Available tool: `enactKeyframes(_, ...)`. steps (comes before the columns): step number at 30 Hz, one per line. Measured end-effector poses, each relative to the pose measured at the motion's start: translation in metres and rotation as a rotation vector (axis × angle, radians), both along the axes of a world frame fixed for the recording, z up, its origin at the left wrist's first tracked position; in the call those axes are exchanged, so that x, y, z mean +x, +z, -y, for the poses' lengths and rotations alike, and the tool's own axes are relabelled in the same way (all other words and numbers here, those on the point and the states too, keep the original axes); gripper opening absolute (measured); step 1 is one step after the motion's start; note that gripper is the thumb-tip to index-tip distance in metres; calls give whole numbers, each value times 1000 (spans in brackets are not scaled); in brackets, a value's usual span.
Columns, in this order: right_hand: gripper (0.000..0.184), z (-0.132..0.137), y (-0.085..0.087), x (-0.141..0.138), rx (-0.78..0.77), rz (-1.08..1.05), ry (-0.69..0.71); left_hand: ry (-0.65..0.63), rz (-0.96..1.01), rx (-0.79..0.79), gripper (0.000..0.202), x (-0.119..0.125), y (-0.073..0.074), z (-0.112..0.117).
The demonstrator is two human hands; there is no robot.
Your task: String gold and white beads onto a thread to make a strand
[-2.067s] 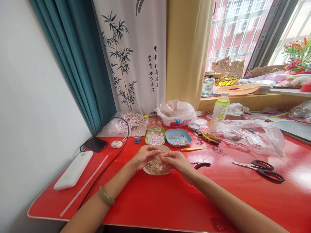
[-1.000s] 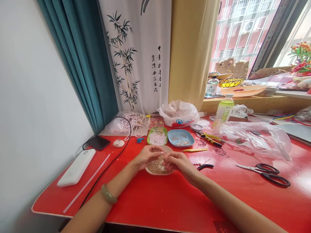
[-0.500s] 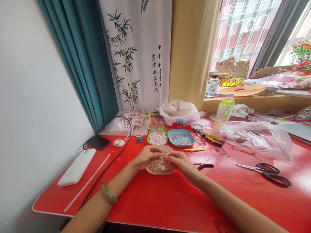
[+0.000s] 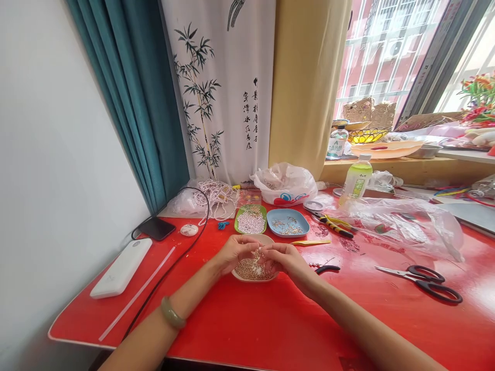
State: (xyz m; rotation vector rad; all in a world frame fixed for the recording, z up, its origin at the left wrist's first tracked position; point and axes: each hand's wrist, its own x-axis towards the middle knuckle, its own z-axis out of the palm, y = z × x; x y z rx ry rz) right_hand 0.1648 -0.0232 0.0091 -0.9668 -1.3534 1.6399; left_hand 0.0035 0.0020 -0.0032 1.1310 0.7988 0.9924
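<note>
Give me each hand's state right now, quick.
Left hand: closed in a pinch above the cream tray; anything held is too small to tell.
Right hand: also pinched closed; what it holds can't be told.

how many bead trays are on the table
3: the green tray and, to its right, the blue tray; in front, the pale tray, partly hidden by the left hand and right hand.

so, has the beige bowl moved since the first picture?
No. Against the green tray, the beige bowl keeps the same spot, just on the near side; both shift alike in view, so it's only the camera.
</note>
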Motion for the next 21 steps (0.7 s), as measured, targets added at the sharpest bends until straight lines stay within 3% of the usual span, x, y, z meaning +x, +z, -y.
enactKeyframes(10, 20, -1, 8, 7, 112, 79, -17, 15, -52, 141, 15, 6, 0, 1)
enactKeyframes(21, 15, -4, 8, 11, 105, 134, 14, 82, -153, 171, 19, 8, 3, 1)
